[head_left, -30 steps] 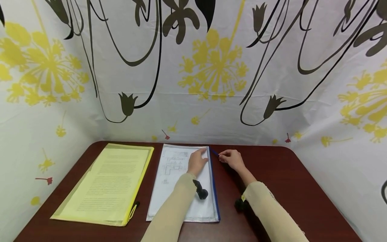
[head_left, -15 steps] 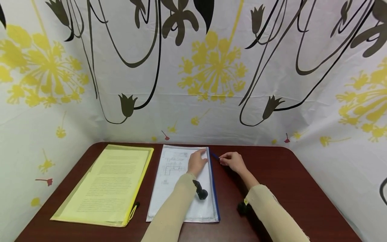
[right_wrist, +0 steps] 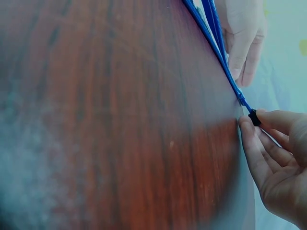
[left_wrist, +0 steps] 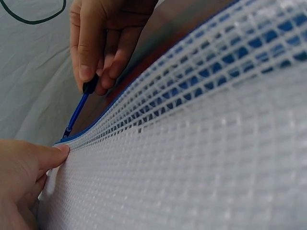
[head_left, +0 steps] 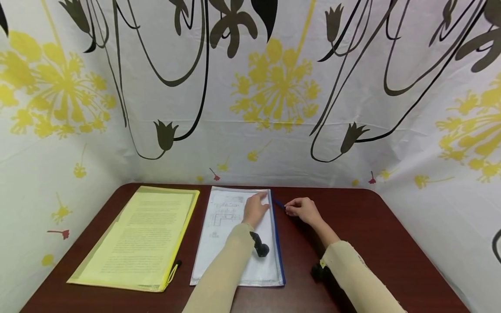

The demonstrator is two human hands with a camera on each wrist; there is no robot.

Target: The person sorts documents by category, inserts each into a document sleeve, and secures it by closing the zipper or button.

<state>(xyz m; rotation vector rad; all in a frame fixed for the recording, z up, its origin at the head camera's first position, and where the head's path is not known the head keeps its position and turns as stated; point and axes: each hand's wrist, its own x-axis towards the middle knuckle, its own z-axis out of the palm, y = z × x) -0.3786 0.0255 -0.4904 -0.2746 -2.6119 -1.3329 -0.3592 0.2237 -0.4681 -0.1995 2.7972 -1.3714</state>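
Note:
A clear mesh zipper folder (head_left: 235, 243) with a blue zipper (right_wrist: 218, 52) along its right edge lies on the table, with printed sheets inside. My left hand (head_left: 255, 211) grips its far right corner, the thumb lying on the mesh beside the zipper in the left wrist view. Just right of that corner, my right hand (head_left: 304, 210) pinches the black end of the blue zipper pull (left_wrist: 76, 112) between thumb and fingers. The pull's cord is stretched straight from the slider at the corner. In the right wrist view, the zipper's two blue strips stand apart behind the slider.
A yellow zipper folder (head_left: 137, 239) holding a printed page lies on the left of the dark red-brown table (head_left: 364, 243). Its yellow pull (head_left: 172, 274) hangs off the near right side. A patterned white cloth (head_left: 219, 143) rises behind the table.
My right hand has shifted slightly right and toward me, still pinching the zipper pull. The left hand stays at the folder's corner.

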